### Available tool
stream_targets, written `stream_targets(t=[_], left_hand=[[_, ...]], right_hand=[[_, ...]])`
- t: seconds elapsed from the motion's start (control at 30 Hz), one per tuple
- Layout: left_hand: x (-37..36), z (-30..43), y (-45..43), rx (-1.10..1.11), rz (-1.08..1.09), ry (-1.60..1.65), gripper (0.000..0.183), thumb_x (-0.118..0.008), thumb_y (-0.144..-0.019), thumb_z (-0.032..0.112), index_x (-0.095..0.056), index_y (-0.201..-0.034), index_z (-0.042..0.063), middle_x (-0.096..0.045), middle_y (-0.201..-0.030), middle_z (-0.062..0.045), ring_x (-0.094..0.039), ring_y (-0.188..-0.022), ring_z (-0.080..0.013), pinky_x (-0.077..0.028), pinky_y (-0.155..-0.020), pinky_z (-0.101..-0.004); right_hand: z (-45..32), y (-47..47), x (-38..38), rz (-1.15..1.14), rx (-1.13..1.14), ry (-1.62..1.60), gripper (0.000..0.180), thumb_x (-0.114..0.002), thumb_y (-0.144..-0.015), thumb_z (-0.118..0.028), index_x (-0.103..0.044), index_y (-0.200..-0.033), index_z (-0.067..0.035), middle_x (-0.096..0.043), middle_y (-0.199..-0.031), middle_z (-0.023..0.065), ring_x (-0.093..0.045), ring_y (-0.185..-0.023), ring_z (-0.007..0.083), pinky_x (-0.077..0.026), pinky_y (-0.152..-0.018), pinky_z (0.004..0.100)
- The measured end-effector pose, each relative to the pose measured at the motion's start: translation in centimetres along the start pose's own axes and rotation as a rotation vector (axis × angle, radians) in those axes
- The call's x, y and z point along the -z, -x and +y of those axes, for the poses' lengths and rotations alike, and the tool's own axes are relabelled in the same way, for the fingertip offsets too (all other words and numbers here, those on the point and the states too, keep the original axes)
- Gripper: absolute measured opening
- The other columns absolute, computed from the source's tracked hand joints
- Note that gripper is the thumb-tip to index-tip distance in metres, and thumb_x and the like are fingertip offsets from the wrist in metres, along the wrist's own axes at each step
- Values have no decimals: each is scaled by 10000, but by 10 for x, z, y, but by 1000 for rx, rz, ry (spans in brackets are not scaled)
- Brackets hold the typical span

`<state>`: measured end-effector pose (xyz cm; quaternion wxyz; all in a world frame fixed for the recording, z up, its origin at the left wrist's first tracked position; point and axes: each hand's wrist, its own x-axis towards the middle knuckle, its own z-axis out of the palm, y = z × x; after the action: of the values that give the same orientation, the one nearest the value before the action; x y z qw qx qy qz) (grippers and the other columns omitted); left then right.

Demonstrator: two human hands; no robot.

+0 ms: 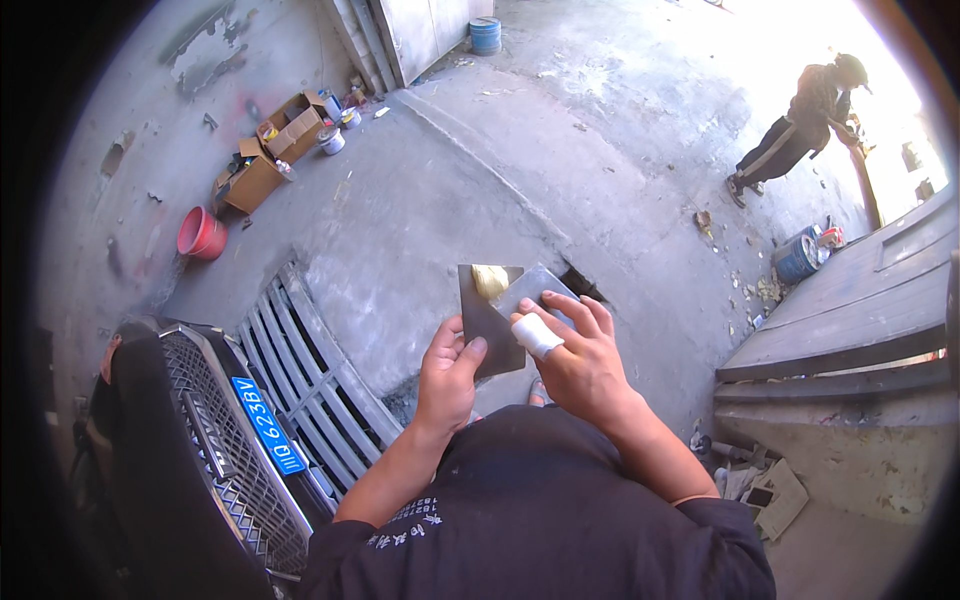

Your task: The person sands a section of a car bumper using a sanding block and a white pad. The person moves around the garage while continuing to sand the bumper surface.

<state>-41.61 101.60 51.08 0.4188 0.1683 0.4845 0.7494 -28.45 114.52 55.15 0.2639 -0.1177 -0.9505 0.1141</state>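
Note:
My left hand (448, 371) grips a dark flat plate (491, 341) with pointed corners, held in front of my chest. On the plate's upper part sits a lump of yellowish paste (490, 282). A grey flat spreader (537, 286) is in my right hand (581, 345), fingers spread over its face. Its left corner meets the dark plate just beside the paste. A white bandage (537, 336) wraps one finger of my right hand. The thumb of that hand is hidden beneath the spreader.
At left stands a dark car with a mesh grille (225, 442) beside a slatted floor grate (300, 367). Beyond are a red bucket (202, 234), cardboard boxes (255, 184) and cans. A floor hole (583, 283) lies ahead. Another person (802, 124) stands upper right, near a blue drum (796, 259).

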Motion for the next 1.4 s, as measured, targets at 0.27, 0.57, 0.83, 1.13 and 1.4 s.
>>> stream_targets(t=[0.27,0.57,0.83,1.13,1.4], left_hand=[[12,-8,-3,-372,145,-723,267,-484,-979,58,-528,-1233,-11,-663,-1023,-84,-609,-876,-109,-487,-799,-259],[56,-4,1,-212,215,-119,247,-478,-968,32,-515,-1208,-8,-627,-1016,-47,-566,-895,-69,-462,-815,-246],[48,-36,28,115,400,-50,299,-499,-934,18,-494,-1232,-12,-616,-1079,-83,-574,-983,-114,-467,-895,-277],[28,-45,16,73,456,15,255,-527,-943,32,-501,-1195,3,-620,-1072,-71,-578,-976,-100,-468,-887,-263],[33,-52,12,21,468,90,265,-549,-930,11,-484,-1187,17,-619,-1067,-73,-583,-949,-102,-472,-860,-257]], right_hand=[[15,8,-2,-106,-12,-159,380,-579,-776,-24,-631,-1140,-119,-626,-1231,50,-521,-1193,275,-350,-1014,517],[63,70,-21,0,-567,-661,408,-566,-860,77,-542,-1266,41,-589,-1243,146,-556,-1164,223,-396,-1003,327],[99,91,-54,-56,-648,-764,396,-574,-889,12,-540,-1284,15,-622,-1250,138,-564,-1192,226,-390,-1023,341],[130,65,-66,-149,-563,-761,392,-602,-873,-6,-555,-1262,1,-627,-1216,133,-589,-1137,237,-421,-980,344],[139,52,-65,-180,-579,-806,401,-625,-864,-2,-565,-1260,1,-635,-1210,128,-574,-1161,224,-411,-997,342]])
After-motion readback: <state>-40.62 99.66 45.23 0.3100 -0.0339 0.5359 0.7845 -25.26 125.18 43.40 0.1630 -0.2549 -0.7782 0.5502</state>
